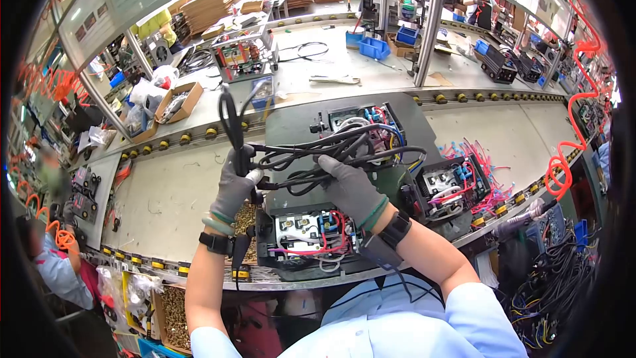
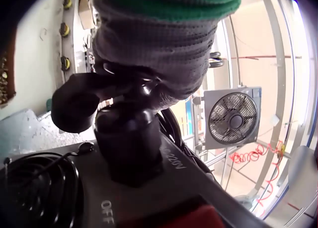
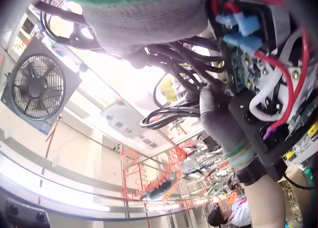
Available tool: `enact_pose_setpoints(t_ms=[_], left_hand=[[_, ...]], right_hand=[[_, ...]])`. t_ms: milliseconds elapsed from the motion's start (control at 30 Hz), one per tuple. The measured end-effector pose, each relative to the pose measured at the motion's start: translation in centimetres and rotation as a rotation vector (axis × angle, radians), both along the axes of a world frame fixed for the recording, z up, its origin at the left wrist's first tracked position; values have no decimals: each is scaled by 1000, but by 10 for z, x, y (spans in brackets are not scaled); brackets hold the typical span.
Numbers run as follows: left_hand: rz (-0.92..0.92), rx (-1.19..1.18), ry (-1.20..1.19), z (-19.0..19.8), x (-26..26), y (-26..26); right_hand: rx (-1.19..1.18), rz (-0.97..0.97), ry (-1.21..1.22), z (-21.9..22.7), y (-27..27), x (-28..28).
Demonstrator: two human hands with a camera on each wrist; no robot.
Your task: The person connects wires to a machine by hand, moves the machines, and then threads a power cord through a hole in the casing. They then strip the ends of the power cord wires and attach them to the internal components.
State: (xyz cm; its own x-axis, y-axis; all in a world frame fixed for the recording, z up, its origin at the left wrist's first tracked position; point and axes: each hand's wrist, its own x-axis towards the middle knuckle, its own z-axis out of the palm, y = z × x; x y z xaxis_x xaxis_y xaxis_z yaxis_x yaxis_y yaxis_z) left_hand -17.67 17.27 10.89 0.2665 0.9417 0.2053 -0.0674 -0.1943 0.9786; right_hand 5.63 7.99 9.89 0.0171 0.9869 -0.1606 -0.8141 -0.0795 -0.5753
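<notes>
A bundle of black cables (image 1: 291, 152) runs between two grey-gloved hands in the head view. My left hand (image 1: 235, 189) grips its left end, where a loop stands up above the fist. Over the cables at the middle lies the thumb of my right hand (image 1: 351, 189), which holds them with its fingers mostly hidden beneath. Below the hands sits an open electrical unit (image 1: 305, 231) with red and white wires. In the left wrist view, the glove (image 2: 154, 54) is close above a black cable gland (image 2: 129, 138) on a panel marked OFF and 220V.
A second open unit (image 1: 371, 119) stands beyond the cables, and a third unit (image 1: 450, 182) is at the right beside pink wires (image 1: 493, 189). All are on a dark board (image 1: 285, 119) over the roller line. An orange coiled hose (image 1: 563, 166) hangs at the right.
</notes>
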Motion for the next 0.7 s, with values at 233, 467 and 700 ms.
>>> enact_pose_setpoints(t_ms=[233, 467, 700], left_hand=[[61, 23, 427, -42, -46, 10], [145, -3, 132, -2, -116, -38], [322, 137, 65, 29, -124, -99]], right_hand=[[637, -248, -1533, 15, -30, 19], [197, 58, -334, 15, -7, 20], [41, -107, -369, 89, -85, 36]])
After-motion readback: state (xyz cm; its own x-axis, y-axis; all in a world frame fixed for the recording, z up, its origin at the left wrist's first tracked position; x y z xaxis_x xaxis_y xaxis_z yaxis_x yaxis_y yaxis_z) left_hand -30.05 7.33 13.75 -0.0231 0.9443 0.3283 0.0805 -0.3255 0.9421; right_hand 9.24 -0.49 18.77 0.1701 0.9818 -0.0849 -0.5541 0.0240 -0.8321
